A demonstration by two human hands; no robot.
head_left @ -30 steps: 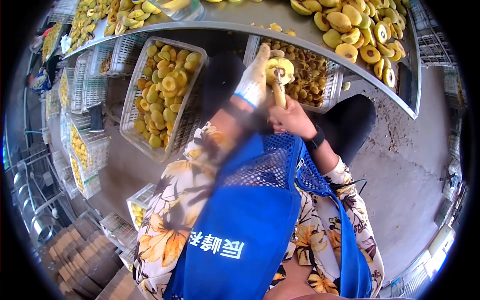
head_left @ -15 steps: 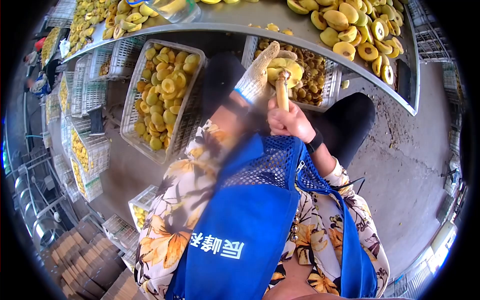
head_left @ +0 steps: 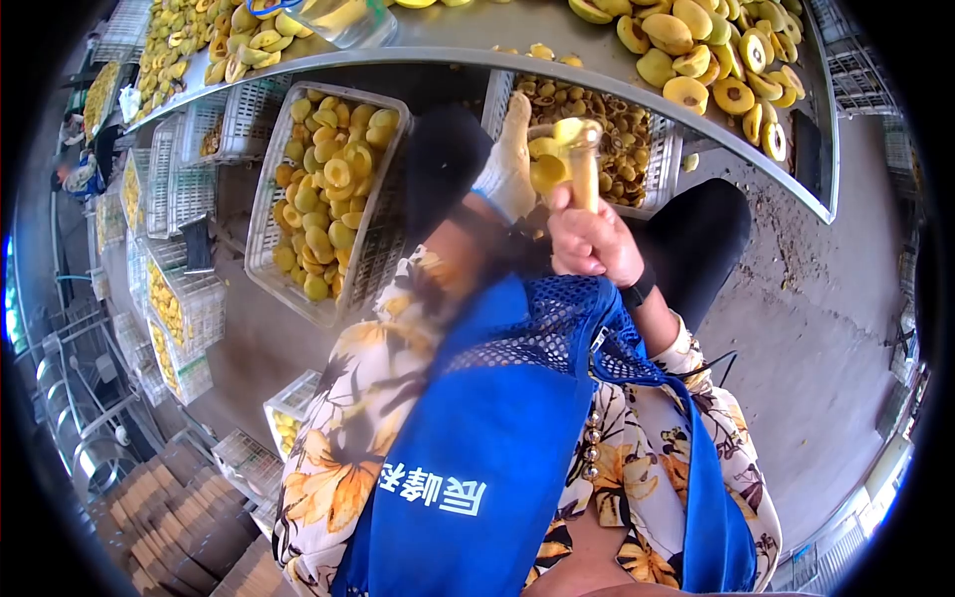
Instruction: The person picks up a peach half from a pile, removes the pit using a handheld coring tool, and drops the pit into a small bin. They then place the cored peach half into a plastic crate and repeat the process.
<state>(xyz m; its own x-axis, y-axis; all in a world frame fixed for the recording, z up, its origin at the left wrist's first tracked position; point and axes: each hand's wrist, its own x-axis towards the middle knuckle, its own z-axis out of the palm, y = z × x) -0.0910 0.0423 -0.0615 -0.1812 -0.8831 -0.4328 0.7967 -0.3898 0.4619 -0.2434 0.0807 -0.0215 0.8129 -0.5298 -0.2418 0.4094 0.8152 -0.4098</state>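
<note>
My left hand (head_left: 510, 164), in a white knitted glove, is closed around a yellow-green fruit half (head_left: 548, 171) above a crate of small brown pieces. My bare right hand (head_left: 595, 239) grips the light wooden handle of a pitting tool (head_left: 585, 174), held upright. The tool's shiny metal end is beside the fruit, with a yellow piece at its tip; motion blur hides whether they touch. Behind both hands stands the white crate (head_left: 665, 159) of brown pieces, partly under the table edge.
The metal table (head_left: 448, 30) bears halved fruits (head_left: 686, 60) and a clear container (head_left: 343, 22). A white crate (head_left: 261, 224) of fruit halves stands on the floor at left. More crates (head_left: 199, 308) lie further left. A person (head_left: 85, 177) is at far left.
My right hand and the tool have moved slightly right, and the tool's metal end has shifted up and right off the fruit's middle. My left hand has turned, and less of the fruit shows.
</note>
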